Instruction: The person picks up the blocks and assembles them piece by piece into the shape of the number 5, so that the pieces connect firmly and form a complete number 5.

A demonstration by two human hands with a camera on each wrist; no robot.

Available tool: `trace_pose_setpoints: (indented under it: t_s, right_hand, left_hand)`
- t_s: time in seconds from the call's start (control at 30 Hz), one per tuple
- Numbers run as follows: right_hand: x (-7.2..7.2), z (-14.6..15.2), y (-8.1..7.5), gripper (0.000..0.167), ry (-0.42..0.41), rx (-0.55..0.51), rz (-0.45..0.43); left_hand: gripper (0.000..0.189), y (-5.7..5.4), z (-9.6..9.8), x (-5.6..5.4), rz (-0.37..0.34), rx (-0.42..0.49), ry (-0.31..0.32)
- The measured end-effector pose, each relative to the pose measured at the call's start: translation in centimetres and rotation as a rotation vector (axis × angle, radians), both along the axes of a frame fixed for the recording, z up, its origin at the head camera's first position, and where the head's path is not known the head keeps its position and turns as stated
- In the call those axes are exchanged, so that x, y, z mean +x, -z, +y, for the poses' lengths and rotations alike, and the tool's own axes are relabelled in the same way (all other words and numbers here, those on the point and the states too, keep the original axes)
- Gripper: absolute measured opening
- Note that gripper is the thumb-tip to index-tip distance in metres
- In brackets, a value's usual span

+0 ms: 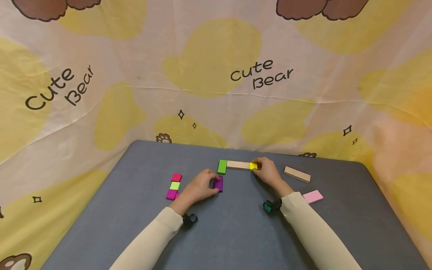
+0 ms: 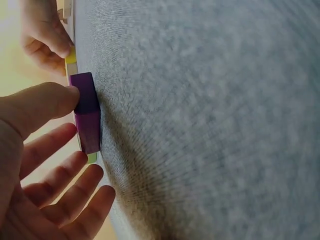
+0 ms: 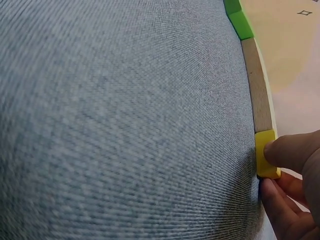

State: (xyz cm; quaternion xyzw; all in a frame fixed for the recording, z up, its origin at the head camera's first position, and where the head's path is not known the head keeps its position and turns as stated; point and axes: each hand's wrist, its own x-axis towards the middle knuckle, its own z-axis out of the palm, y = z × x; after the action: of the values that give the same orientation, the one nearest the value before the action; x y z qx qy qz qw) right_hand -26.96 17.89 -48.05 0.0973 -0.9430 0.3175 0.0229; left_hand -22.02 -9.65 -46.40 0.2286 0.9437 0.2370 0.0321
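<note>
Left hand: grip narrow, holding purple block between thumb and index finger; thumb pressed on 1 end, other 3 fingers loosely spread off it in left wrist view.
Purple block: flat on grey surface, near side of the row, just beside green block's near end; can't tell if the 2 touch.
Right hand: grip narrow, pinching yellow block, thumb on its near side, fingers round its free end.
Yellow block: right end of the row, on the surface, butted against wooden block.
Row: 3 blocks, far part of surface; green block on left, set crosswise; wooden block in middle, lengthwise; yellow last. Wooden block touches both neighbours.
Left group: red block, lime block, magenta block lined up front to back, left of left hand; 1 more magenta piece beside them, partly hidden by left wrist.
Right side: loose plank lying slanted, right of right hand; pink block nearer, partly covered by right sleeve.
Wrists: 1 dark device on each, left device, right device.
Backdrop: cloth, yellow patches, "Cute Bear" printed 2 times.
</note>
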Motion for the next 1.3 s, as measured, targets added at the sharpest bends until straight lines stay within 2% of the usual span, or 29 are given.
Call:
trace_pose_setpoints:
  t_s: [0.47, 0.63, 0.87, 1.07, 1.3]
  right_hand:
    - [0.2, 0.0, 0.1, 0.028, 0.014, -0.018, 0.024]
    - [0.4, 0.1, -0.1, 0.029, 0.006, -0.038, 0.037]
    - [1.3, 0.6, -1.0, 0.031, -0.012, -0.076, 0.074]
    - [2.3, 1.8, -2.3, 0.031, -0.012, -0.036, 0.072]
    - [2.7, 4.9, -3.8, 0.034, 0.027, 0.059, 0.076]
  left_hand:
    - [0.032, 0.4, 0.1, -0.4, -0.003, 0.076, 0.002]
    - [0.033, 0.5, 0.1, -0.7, 0.000, 0.072, 0.009]
    - [0.034, 0.5, 0.0, -0.8, 0.000, 0.055, 0.014]
    - [0.035, 0.4, 0.0, -0.8, -0.016, 0.045, 0.005]
    - [0.034, 0.4, 0.1, -0.7, -0.015, 0.059, 0.008]
